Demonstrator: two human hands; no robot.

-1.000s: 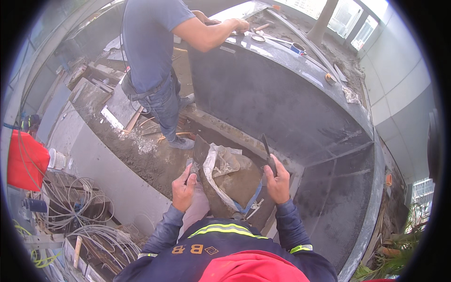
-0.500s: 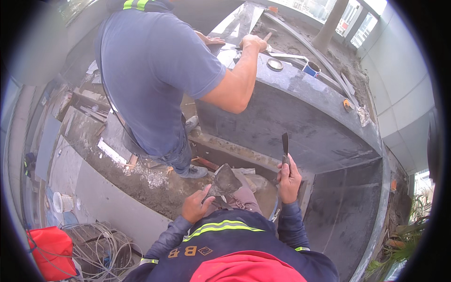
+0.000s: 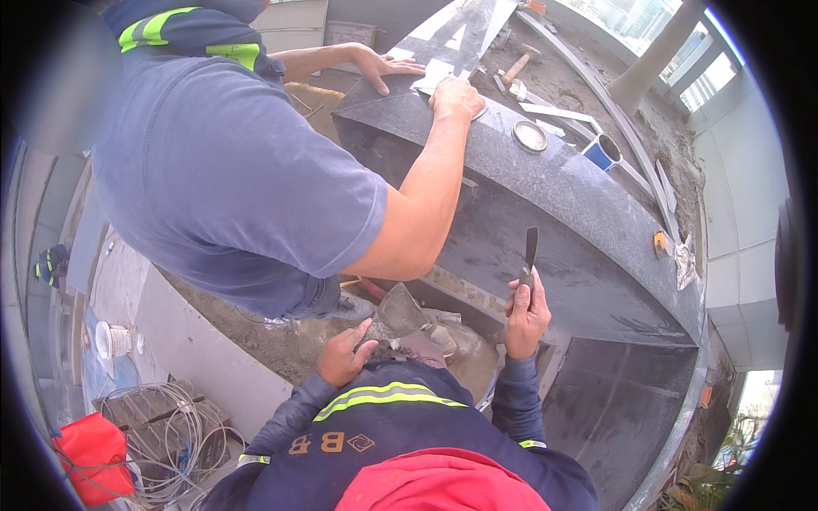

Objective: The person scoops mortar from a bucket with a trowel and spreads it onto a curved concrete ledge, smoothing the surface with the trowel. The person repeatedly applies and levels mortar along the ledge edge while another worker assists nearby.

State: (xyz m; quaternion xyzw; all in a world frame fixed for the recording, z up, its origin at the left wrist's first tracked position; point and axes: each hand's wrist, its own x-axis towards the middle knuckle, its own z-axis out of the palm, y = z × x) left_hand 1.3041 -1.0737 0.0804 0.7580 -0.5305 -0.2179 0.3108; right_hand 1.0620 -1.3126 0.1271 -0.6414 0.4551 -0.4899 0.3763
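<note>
Currently, right hand (image 3: 527,322) has fingers wrapped round a scraper (image 3: 532,247), blade up; left hand (image 3: 342,354) sits at a trowel (image 3: 399,311), can't tell whether its fingers grip.

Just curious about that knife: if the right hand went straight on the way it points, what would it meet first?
Probably the dark wall; the knife in the right hand would likely touch first, though depth is unclear.
</note>
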